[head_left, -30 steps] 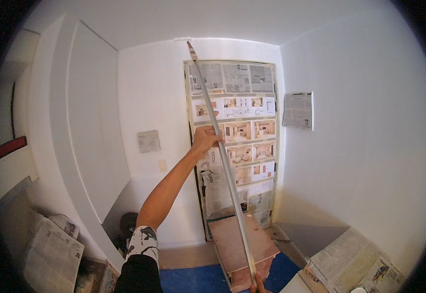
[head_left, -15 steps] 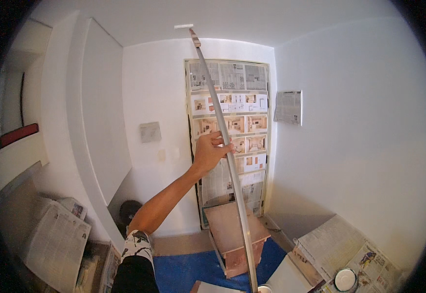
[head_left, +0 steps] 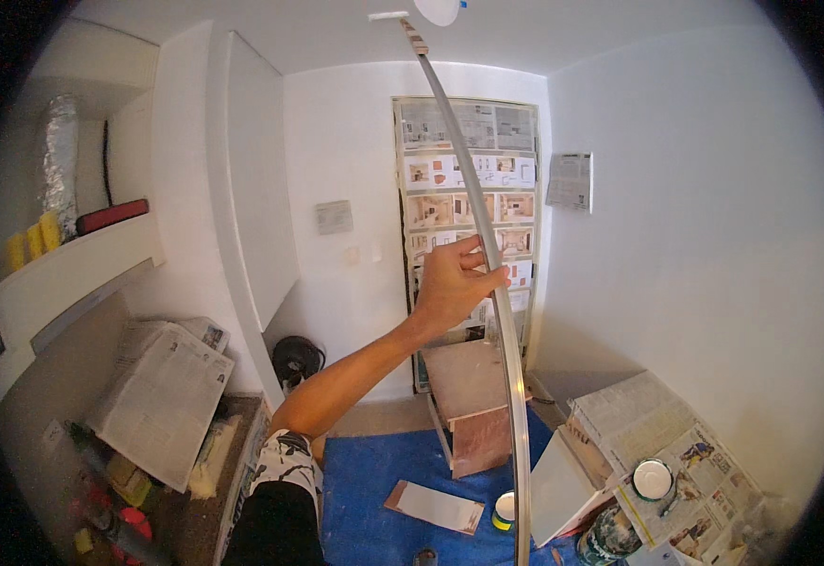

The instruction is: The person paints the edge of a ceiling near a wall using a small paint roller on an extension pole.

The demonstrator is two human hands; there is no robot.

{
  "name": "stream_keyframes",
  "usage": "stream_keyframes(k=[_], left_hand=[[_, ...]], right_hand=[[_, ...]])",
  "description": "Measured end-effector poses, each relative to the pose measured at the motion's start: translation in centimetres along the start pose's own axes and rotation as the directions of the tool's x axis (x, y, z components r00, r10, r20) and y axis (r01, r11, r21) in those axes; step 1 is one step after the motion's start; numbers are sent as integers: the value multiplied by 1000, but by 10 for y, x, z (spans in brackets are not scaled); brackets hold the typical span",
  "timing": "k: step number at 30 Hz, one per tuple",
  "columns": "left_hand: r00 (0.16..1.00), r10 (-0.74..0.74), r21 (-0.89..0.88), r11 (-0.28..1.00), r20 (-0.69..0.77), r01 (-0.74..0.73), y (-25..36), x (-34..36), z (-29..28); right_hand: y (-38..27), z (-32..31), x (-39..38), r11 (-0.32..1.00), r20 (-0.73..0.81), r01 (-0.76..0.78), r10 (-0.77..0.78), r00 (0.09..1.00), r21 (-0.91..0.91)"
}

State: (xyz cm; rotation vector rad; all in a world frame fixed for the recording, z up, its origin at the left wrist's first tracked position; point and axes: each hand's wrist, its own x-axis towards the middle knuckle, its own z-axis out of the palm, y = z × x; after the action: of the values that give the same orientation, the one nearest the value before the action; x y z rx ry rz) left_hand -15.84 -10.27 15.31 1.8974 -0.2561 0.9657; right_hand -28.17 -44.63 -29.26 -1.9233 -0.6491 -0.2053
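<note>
My left hand (head_left: 452, 283) is closed round a long grey metal pole (head_left: 509, 377), thumb and fingers gripping it about midway up. The pole slants up from the lower edge to the ceiling. At its top a striped piece (head_left: 414, 38) leads to a narrow white head (head_left: 388, 16), which looks like a small paint roller at the ceiling. The pole's lower end runs out of the picture, and my right hand is not in view. Behind the pole stands a door (head_left: 421, 226) covered with taped newspaper and printed pages.
Below is a blue floor sheet (head_left: 365, 472) with a wooden cabinet (head_left: 464, 377), a white board (head_left: 438, 507) and an open can (head_left: 504, 509). At right, newspaper (head_left: 639, 424) carries a white-rimmed tub (head_left: 653, 479). Shelves and papers (head_left: 167, 401) line the left. A ceiling lamp (head_left: 438, 9) hangs near the pole's head.
My view has tilted down and swung left, bringing more floor and left shelving into sight. My left hand keeps its grip on the pole, whose head remains at the ceiling.
</note>
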Motion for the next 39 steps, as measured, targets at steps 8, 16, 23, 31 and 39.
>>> stream_keyframes(k=[8, 16, 23, 31, 39], left_hand=[[999, 21, -41, 999, 26, -20, 47, -44, 17], [1000, 0, 9, 1000, 24, -1, 64, -50, 19], [995, -67, 117, 990, -75, 75, 23, -4, -18], [979, -107, 35, 993, -175, 114, -80, 96, -77], [973, -133, 32, 989, -188, 142, -195, 213, -140]], right_hand=[[-15, -36, -68, 999, -47, 47, -47, 998, 1], [-15, -38, -84, 993, 17, 22, -24, 1000, 118], [-62, -12, -16, 992, -31, 70, -67, 997, 108], [-90, 54, 106, 989, 135, -13, -7, 991, 148], [-96, 160, 259, 957, -19, 187, -188, 982, 221]])
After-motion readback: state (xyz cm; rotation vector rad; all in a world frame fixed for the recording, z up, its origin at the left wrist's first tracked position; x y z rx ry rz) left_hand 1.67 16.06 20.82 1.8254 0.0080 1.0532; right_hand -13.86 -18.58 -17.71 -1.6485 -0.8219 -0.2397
